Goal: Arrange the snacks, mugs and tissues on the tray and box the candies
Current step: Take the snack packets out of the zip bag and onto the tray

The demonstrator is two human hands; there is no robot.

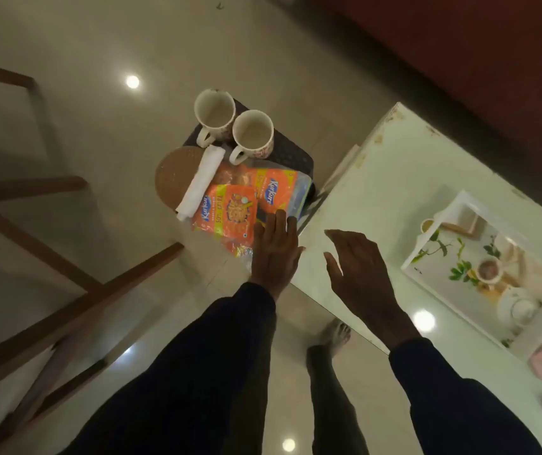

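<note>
My left hand (274, 254) was flat, fingers straight and together, over the near edge of the snack packets (227, 211) on the stool (292, 152). Right hand (358, 270) hung loosely spread and empty, just right of the stool. Packets looked light, crinkly and slippery, so I'd pinch a sealed edge, not the middle.

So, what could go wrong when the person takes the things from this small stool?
The snack packets seem to overhang the near edge of the stool under the left hand; a careless pull may drop them on the floor. The tissue roll lies against the packets, so it may roll off when they move. The mugs stand close together behind the packets and could be knocked over.
</note>
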